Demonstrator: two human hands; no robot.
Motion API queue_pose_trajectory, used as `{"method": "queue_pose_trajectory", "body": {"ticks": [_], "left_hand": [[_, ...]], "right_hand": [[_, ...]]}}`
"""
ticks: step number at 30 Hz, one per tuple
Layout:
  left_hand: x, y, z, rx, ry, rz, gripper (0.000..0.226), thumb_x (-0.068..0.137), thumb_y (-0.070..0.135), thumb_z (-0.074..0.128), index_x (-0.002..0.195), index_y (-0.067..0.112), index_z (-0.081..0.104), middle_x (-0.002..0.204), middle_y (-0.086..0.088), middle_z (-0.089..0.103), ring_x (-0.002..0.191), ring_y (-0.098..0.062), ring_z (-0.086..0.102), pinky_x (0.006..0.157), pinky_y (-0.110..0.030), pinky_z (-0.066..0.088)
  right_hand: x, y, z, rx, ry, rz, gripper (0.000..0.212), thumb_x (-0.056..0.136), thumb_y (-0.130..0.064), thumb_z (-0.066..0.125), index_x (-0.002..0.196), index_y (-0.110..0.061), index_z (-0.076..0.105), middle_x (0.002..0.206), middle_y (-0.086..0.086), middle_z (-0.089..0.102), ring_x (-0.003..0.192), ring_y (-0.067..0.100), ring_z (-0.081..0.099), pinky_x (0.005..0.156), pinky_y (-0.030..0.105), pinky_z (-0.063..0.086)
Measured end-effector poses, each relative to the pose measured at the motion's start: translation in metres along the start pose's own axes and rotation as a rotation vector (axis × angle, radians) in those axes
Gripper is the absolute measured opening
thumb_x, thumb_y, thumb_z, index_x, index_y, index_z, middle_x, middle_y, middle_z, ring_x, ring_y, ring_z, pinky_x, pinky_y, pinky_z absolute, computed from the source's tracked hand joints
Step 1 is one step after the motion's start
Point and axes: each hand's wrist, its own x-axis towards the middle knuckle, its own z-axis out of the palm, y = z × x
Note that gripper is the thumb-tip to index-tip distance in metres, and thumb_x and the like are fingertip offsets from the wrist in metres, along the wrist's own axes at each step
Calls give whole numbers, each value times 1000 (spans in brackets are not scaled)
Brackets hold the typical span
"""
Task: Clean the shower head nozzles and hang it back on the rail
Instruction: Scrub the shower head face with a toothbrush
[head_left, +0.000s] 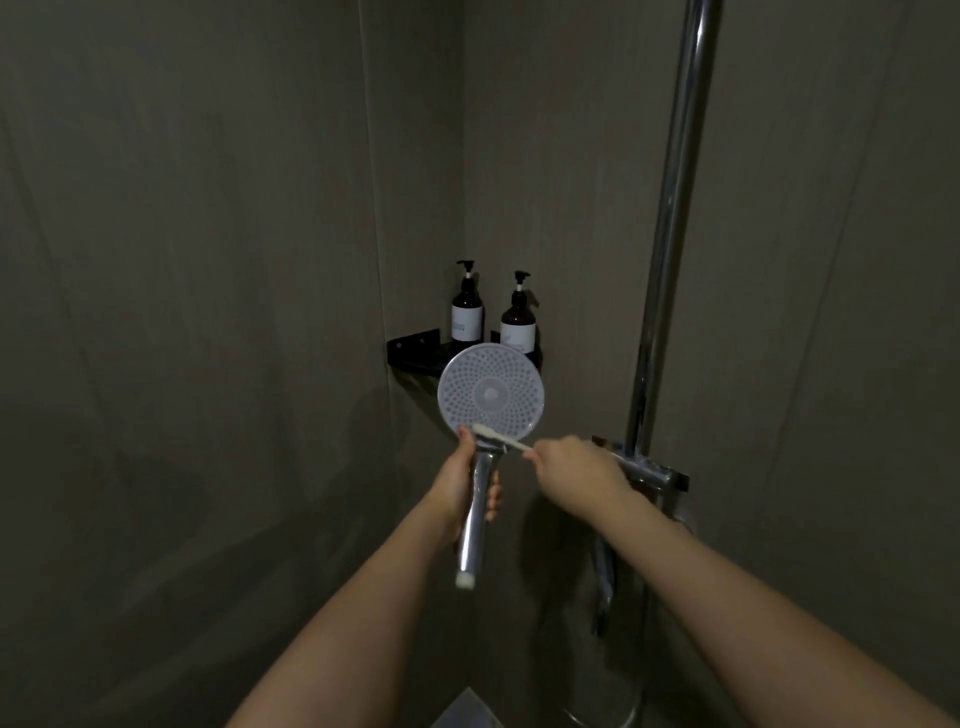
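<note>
The shower head (491, 393) is standing up with its round face looking at us, the left hand (464, 488) is wrapping its handle below, and the right hand (574, 465) is pinching a toothbrush (500, 438) lying sideways across the bottom edge.

shower head (491, 396) held upright at centre, face toward camera, in front of corner shelf (415, 353). left hand (462, 488) wraps its handle from the left, below the face. right hand (571, 467) to the right, pinching a toothbrush (501, 439) that lies across the lower rim of the face. two pump bottles (467, 312) side by side on shelf, behind. rail (670, 234) stands right of everything, mixer bar (649, 467) behind right hand.
</note>
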Motion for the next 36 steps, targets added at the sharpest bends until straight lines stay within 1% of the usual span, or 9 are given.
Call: {"method": "queue_pose_trajectory", "body": {"ticks": [3,6,8,10,13,16,23,32,36], "left_hand": [[0,-3,-5,8,10,2,73,88,70,17,61,9,46,44,-4,44,34,-13,42,36,-17,35],[-1,-7,-7,7,15,8,72,90,68,16,62,8,45,46,-5,42,33,-13,41,36,-16,34],[0,-9,-7,9,14,14,72,91,67,16,63,8,47,45,-5,42,32,-13,41,36,-17,34],[0,-8,-10,18,19,10,73,89,69,16,62,9,46,44,-4,43,33,-13,41,36,-18,34],[3,-10,-21,51,48,8,73,89,69,17,59,9,45,45,-5,43,33,-14,40,37,-18,34],[6,-14,-24,70,65,-4,74,89,69,16,59,9,46,44,-5,44,33,-14,41,37,-18,35],[12,-21,-20,107,77,-6,71,91,67,18,59,9,46,42,-5,44,31,-15,40,36,-17,34],[11,-18,-24,114,92,5,72,89,69,19,59,10,47,43,-5,44,32,-14,40,37,-18,35],[8,-17,-21,110,91,-2,72,89,68,17,60,9,46,42,-4,44,31,-13,40,36,-17,35]], "right_hand": [[4,15,-4,-8,15,135,36,101,-32,31,112,-14,60,98,10,65,82,26,62,65,30,42],[5,0,-4,-56,102,94,31,100,-26,31,108,-12,58,93,10,64,80,26,63,60,28,42],[7,-16,5,-56,51,-7,30,99,-25,33,108,-11,58,93,9,64,82,25,64,65,33,50],[11,-12,9,-19,-18,53,32,98,-29,35,109,-14,61,96,8,65,85,24,64,72,37,51],[17,2,5,-43,5,166,32,98,-29,36,111,-15,61,99,8,65,86,24,63,69,33,47],[17,-14,8,-106,68,33,32,99,-27,34,111,-13,60,103,10,65,92,28,64,68,34,45],[23,-10,15,-124,-68,92,25,93,-25,42,104,-14,62,102,8,65,91,24,63,68,33,43],[24,5,18,67,-116,165,34,95,-34,41,106,-11,62,97,10,62,82,25,57,71,31,42],[28,-17,14,99,-108,82,31,96,-32,38,105,-12,61,103,9,62,86,26,57,68,31,42]]}}
